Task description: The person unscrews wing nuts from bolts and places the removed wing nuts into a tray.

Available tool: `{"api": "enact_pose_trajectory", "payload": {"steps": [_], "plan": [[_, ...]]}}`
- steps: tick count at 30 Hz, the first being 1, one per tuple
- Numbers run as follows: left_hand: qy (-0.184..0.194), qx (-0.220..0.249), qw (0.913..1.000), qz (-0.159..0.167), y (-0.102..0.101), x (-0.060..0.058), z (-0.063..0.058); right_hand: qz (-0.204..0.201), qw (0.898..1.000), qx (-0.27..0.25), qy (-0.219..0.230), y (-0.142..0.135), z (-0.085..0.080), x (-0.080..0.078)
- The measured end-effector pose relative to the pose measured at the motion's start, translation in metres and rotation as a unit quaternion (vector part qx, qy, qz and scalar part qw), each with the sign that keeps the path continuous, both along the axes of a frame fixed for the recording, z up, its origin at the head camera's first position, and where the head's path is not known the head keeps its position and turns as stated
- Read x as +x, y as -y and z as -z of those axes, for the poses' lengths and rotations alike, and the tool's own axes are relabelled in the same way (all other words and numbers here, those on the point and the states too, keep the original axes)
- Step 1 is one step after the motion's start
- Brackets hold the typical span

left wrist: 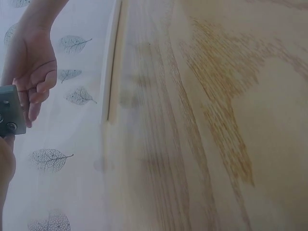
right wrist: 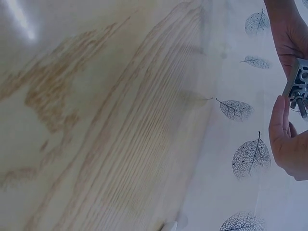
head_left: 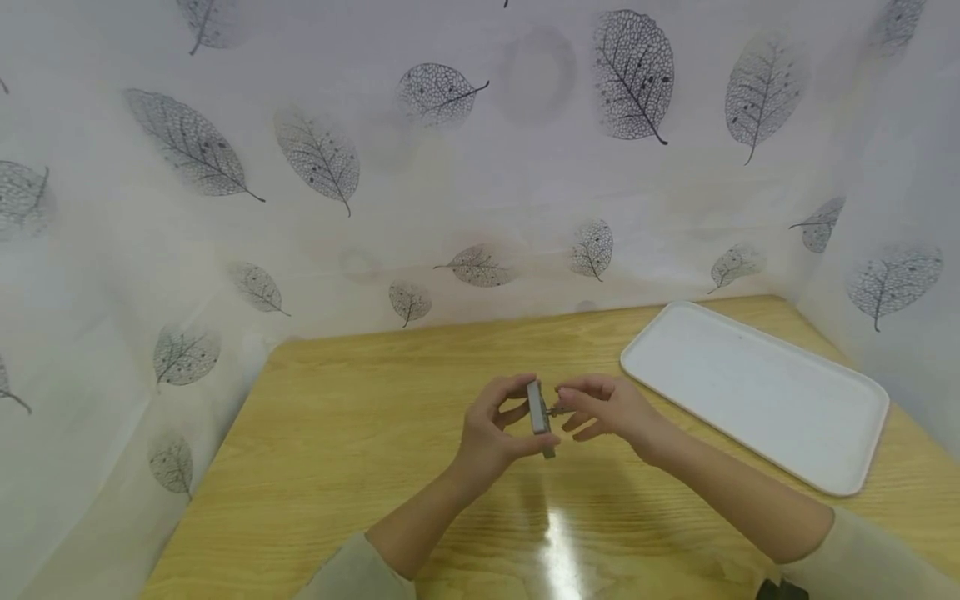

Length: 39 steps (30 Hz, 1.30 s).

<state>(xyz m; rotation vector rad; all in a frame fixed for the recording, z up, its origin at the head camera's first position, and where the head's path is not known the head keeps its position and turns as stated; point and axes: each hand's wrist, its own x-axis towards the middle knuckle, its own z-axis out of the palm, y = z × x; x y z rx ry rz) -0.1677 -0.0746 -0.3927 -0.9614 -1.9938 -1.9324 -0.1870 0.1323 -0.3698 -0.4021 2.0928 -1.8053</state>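
Note:
My left hand [head_left: 487, 429] holds a small grey metal block [head_left: 537, 408] on edge above the table, thumb below and fingers above. Its flat face, with round holes, shows in the left wrist view; the right wrist view shows a cut-out face [right wrist: 301, 83] with a bolt [right wrist: 301, 108] standing out of it. To the right of the block, my right hand [head_left: 611, 410] has thumb and index finger together at the bolt's outer end, partly hiding it. The other fingers are loosely curled, and in the left wrist view the block covers that hand's fingertips.
A white rectangular tray [head_left: 757, 392] lies slanted on the right side of the wooden table [head_left: 360, 433]. Leaf-printed sheeting [head_left: 480, 183] rises behind the table and along both sides. A small dark object [head_left: 782, 590] shows by the right sleeve.

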Motion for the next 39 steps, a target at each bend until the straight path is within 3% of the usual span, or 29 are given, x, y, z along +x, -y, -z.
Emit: {"api": "enact_pose_trajectory", "payload": {"steps": [6, 10, 21, 39], "plan": [[0.002, -0.003, 1.0000, -0.001, -0.0003, -0.0009, -0.0001, -0.005, 0.998, -0.004, 0.057, 0.0004, -0.0002, -0.0013], [0.000, -0.003, 1.0000, 0.005, -0.0003, -0.0006, 0.0000, -0.016, 0.998, -0.002, 0.060, 0.0014, -0.0015, 0.0003], [0.002, -0.007, 1.0000, 0.000, -0.0004, -0.0011, 0.0022, -0.024, 0.999, -0.021, 0.020, -0.0006, 0.0002, 0.0005], [0.010, -0.001, 0.9999, 0.004, -0.0006, -0.0010, 0.0011, -0.014, 0.996, -0.008, -0.085, 0.0018, 0.0064, 0.0034]]}}
